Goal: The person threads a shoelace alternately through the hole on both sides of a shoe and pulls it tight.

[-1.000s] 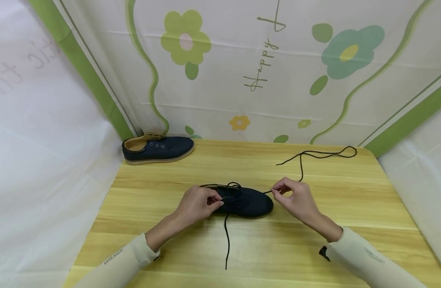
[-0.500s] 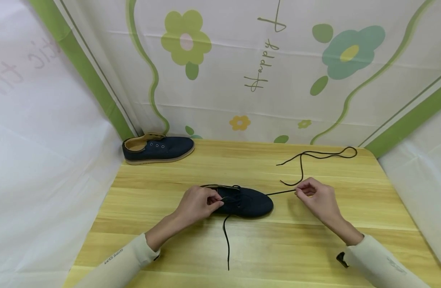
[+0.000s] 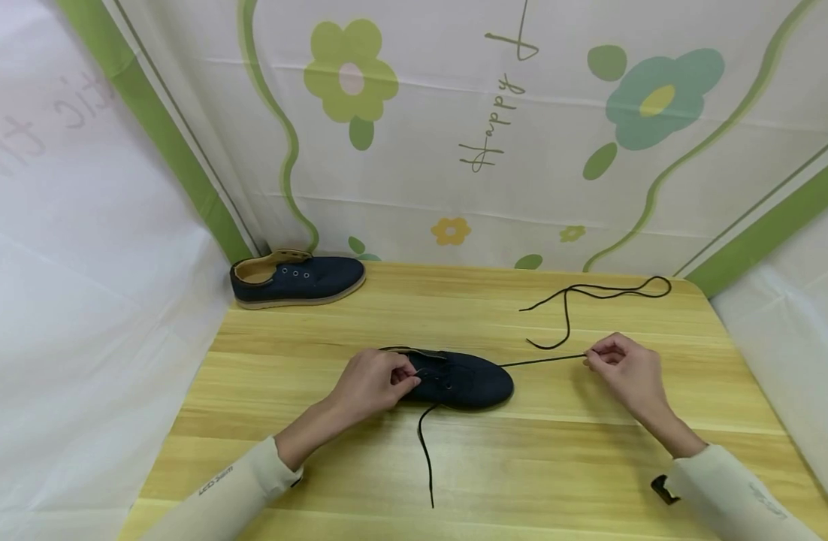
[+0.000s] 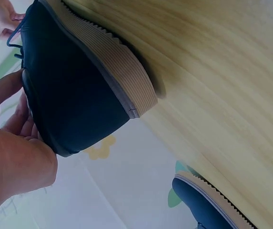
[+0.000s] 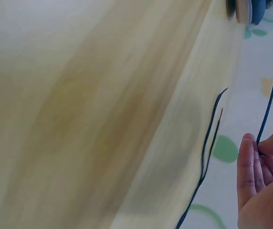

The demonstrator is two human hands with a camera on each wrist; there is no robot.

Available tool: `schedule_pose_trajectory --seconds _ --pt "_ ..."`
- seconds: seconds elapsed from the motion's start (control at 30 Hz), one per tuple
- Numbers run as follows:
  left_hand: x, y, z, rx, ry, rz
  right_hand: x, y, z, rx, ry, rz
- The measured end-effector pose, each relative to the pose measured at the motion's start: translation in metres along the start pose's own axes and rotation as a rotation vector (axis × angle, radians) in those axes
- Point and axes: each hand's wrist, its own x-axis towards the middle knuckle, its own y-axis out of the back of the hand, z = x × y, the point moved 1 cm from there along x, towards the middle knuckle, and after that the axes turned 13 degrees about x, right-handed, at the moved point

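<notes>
Navy shoe [image 3: 485, 379] sits mid-table, toe toward the table's right edge; its mouth is partly covered by your left hand [image 3: 370, 379], so can't see what's inside. That hand pinches the upper by the mouth, thumb near the fingertips; can't tell exactly which flap. Your right hand [image 3: 630, 368] pinches a black lace [image 3: 542, 361] between thumb and fingers, gap closed, lace running nearly straight from the shoe. A lace end [image 3: 425, 451] trails off the shoe toward the front edge of the table [image 3: 556, 466]. Spare lace [image 3: 568, 319] lies near the back right corner, looped. Second shoe [image 3: 326, 278], back left corner: tan lining in its mouth, eyelets visible. Printed cloth [image 3: 400, 173] behind.
</notes>
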Motion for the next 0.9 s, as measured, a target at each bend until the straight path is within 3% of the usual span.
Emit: schedule_pose_trajectory --seconds 0.27,0.57,0.77,0.9 --pt "0.000 -0.001 0.000 0.033 -0.011 0.016 -0.003 0.020 0.021 -0.084 -0.082 0.038" --pt "0.002 -0.002 0.000 0.066 -0.011 0.023 -0.001 0.040 0.040 -0.101 -0.133 0.068" --pt "0.002 -0.003 0.000 0.078 -0.023 0.035 0.004 0.044 0.049 -0.148 -0.160 0.087" --pt "0.002 -0.003 0.000 0.070 -0.017 0.039 0.010 0.043 0.047 -0.115 -0.154 0.095"
